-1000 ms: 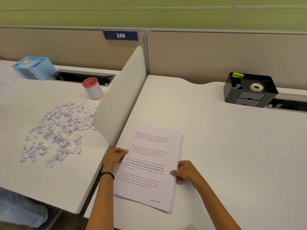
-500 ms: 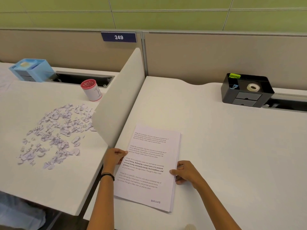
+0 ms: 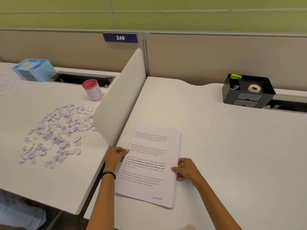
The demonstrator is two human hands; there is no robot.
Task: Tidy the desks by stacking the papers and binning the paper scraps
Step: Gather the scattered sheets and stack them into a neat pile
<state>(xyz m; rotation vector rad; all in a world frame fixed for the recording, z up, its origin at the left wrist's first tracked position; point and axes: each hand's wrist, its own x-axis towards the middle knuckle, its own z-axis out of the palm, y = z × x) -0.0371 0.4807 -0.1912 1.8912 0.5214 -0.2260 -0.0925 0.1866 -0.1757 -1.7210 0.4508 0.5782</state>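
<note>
Stacked white printed paper sheets (image 3: 150,165) lie, seemingly flat, on the white desk (image 3: 224,146) before you, your left hand (image 3: 115,156) pinching their left edge and your right hand (image 3: 186,170) gripping the right edge. Torn pale-lilac paper scraps (image 3: 54,133) litter the neighbouring white desk (image 3: 25,103).

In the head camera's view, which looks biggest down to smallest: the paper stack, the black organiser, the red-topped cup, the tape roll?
1. paper stack, though it lies nearest the camera, which flatters it
2. black organiser
3. red-topped cup
4. tape roll, sitting inside the organiser
</note>
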